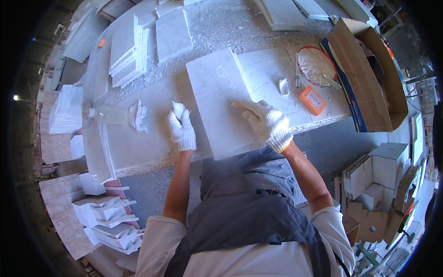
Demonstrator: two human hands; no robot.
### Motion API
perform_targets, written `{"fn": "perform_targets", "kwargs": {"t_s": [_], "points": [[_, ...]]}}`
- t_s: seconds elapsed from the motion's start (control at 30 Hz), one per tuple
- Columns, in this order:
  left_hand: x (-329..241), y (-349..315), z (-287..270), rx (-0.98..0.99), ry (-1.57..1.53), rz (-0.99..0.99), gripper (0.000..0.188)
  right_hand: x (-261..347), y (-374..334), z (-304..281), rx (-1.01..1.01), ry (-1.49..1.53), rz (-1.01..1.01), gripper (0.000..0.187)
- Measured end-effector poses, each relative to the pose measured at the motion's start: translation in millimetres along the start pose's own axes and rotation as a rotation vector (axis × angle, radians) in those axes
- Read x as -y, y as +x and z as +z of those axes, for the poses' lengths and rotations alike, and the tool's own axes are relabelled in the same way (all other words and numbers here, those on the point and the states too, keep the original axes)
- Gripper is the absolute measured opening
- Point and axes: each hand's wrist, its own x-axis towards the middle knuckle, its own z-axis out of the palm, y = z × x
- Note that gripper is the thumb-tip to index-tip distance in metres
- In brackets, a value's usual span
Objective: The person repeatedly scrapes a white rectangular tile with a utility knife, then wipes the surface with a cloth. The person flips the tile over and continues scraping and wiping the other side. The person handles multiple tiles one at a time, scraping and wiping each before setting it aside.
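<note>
My left hand (181, 131), in a white knitted glove, is closed round a small white wad (178, 109), perhaps cloth or paste. It is just left of a pale grey-veined stone slab (217, 108) that juts over the table's near edge and bears faint marks. My right hand (268, 123), gloved likewise, rests on the slab's right side, fingers stretched out to the left. A tan tip shows at the end of its forefinger; whether bare finger or small piece, I cannot tell. Another slab (243, 76) peeks out beneath the top one's right edge.
Right of the slabs are a bowl of pale paste (314, 64), a putty knife (333, 82), an orange box (312, 100) and a cardboard carton (362, 78). A clear bottle (110, 115) lies left beside a white cloth (137, 116). Stacked slabs (127, 55) stand behind.
</note>
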Motion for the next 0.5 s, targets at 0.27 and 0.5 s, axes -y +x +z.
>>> {"fn": "perform_targets", "kwargs": {"t_s": [0.27, 0.5], "points": [[-2, -4, 0, -0.011, -0.072, 0.028, 0.039, 6, -6, 4, -0.179, -0.187, -0.101, 0.036], [17, -4, 3, -0.045, -0.011, -0.133, 0.045, -5, -19, 21, -0.238, -0.182, -0.177, 0.038]]}}
